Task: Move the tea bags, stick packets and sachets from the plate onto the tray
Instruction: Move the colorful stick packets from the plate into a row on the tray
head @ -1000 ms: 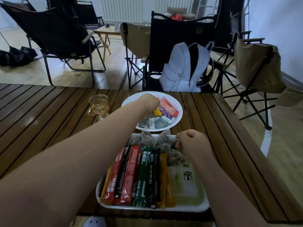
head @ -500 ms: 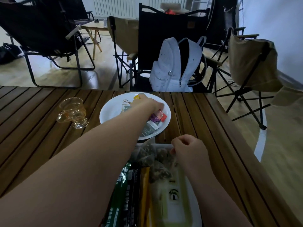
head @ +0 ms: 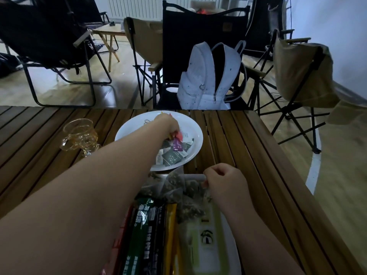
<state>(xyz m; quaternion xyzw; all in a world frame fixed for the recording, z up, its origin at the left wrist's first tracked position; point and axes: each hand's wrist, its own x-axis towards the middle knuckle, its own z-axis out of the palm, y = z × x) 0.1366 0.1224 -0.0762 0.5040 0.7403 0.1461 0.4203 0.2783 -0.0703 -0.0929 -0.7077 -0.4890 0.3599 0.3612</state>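
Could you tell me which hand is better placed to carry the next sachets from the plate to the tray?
The left hand: it is already over the plate, closed on colourful sachets. The right hand is at the tray, pinching a tea bag.

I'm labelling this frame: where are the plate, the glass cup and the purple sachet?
plate point(head: 195, 133): head view, bare right rim.
glass cup point(head: 80, 133): head view, its bowl.
purple sachet point(head: 177, 144): head view, its middle.

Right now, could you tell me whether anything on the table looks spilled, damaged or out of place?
Nothing stands out. The amber glass cup stands upright, sachets sit inside the plate, and stick packets lie side by side on the tray.
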